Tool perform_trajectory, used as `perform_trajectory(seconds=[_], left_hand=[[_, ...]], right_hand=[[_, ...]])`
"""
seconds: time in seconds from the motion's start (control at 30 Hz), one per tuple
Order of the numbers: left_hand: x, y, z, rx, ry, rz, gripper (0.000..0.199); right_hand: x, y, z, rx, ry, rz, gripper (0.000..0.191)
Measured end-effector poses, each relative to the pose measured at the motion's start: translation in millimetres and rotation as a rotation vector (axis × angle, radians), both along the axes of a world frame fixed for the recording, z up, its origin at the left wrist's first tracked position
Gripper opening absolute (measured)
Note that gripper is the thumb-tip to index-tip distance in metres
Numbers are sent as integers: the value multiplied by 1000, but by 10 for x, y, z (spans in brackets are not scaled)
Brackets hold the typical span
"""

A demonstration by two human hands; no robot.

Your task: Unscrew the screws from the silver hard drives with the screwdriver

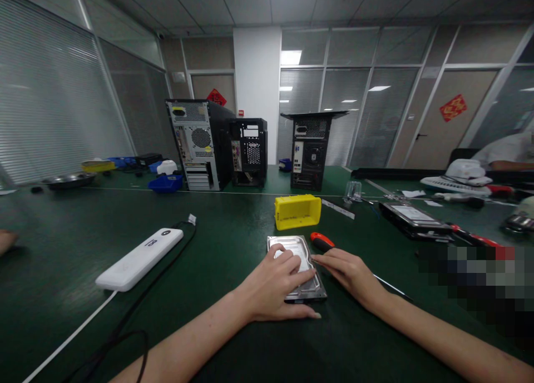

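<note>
A silver hard drive (307, 288) with a white label lies flat on the green table in front of me. My left hand (280, 280) rests across it, fingers spread over the top and thumb stretched out along the near side. At the drive's right edge is my right hand (345, 269), its fingers stretched out with their tips against or close to that edge; its thumb is hidden. A screwdriver with a red and black handle (322, 241) lies just beyond the right hand, which covers part of its shaft. Just behind the drive stands a yellow plastic bin (297, 212) on its side.
Three computer cases (217, 144) stand at the back. To the left lie a white power strip (142, 258) and black cables; a blue tray (166, 183) sits farther off. Another hard drive (413, 215) lies at right. People sit at both sides.
</note>
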State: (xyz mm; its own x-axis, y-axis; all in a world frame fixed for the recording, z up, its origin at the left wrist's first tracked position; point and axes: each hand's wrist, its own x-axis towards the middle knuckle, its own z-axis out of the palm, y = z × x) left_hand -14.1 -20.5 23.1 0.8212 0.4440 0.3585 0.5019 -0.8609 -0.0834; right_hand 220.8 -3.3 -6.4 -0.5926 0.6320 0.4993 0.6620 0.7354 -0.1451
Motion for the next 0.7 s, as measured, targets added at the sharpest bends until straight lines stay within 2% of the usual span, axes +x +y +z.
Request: perform_trajectory(seconds=[0.23, 0.5, 0.7], left_hand=[[0, -26, 27, -13, -2, 12, 62], [-4, -90, 30, -82, -81, 142, 64], [-3, -98, 27, -127, -95, 181, 66]], right_hand=[[-25, -6, -12, 78, -52, -35, 30], [-36, -26, 12, 122, -129, -28, 31], [-18, -7, -1, 172, -152, -9, 31]])
